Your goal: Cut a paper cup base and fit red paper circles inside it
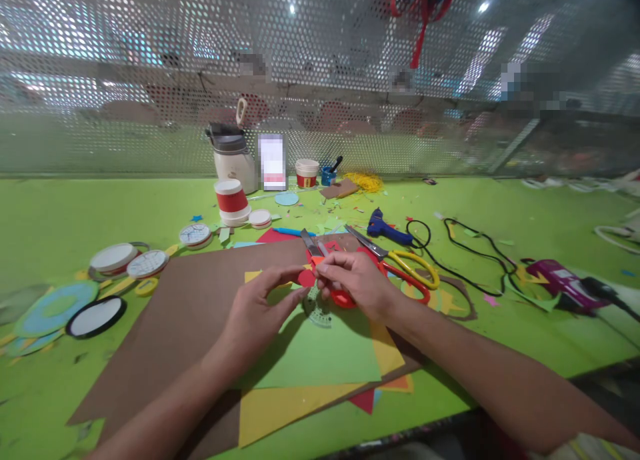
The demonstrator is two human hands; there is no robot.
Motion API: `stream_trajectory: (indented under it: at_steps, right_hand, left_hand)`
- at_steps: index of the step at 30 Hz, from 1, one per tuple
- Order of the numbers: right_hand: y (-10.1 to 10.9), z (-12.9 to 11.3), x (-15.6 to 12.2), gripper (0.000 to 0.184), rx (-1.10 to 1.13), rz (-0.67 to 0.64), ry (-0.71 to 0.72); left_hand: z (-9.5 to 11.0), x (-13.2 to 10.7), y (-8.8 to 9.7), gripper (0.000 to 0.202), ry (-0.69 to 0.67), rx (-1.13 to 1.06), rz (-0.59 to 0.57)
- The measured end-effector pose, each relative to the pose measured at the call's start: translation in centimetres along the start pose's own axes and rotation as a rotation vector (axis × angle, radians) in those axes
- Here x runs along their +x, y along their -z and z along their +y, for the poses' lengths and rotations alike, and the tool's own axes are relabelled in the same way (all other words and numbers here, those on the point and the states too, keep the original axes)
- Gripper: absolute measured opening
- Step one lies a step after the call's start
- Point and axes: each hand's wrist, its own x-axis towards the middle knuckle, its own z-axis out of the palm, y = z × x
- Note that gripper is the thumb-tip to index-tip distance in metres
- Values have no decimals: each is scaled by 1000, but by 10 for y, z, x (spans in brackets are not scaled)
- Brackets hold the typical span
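My left hand (pixel 263 307) holds a small red paper circle (pixel 306 278) between thumb and fingers. Close beside it, my right hand (pixel 357 280) has its fingers pinched together; what they grip is hidden. A pale, pen-like tip and an orange piece show just behind those fingertips. Below the hands, a clear plastic template (pixel 319 313) lies on a green paper sheet (pixel 320 357), over yellow paper (pixel 285 407) and brown card (pixel 195 307). Red-handled scissors (pixel 345 301) lie partly under my right hand. Yellow-handled scissors (pixel 415 267) rest just beyond it.
A blue glue gun (pixel 387 228) with a black cord lies at the right, near a purple device (pixel 565 283). Paper cups (pixel 233 201), lids (pixel 195 235) and a black-rimmed disc (pixel 96 317) stand left. A jug (pixel 233 160) and a phone (pixel 273 161) are at the back.
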Motion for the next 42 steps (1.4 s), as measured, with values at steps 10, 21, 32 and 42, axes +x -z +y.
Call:
stream_trajectory:
  at_steps: [10,21,32,42]
  right_hand:
    - [-1,-3,0,29,-25,-16,-11]
    - [-2,0,-1,33,-55,-45,-12]
    - [-4,-4,-3,25,-153,-36,11]
    - [-4,-4,-5,21,-225,-31,71]
  left_hand:
    - [0,1,1,26,-34,18,0]
    - [-3,1,0,27,-18,-3,-22]
    - [-2,2,-1,29,-6,-9,-19]
    - [5,2,6,17,154,-397,-101]
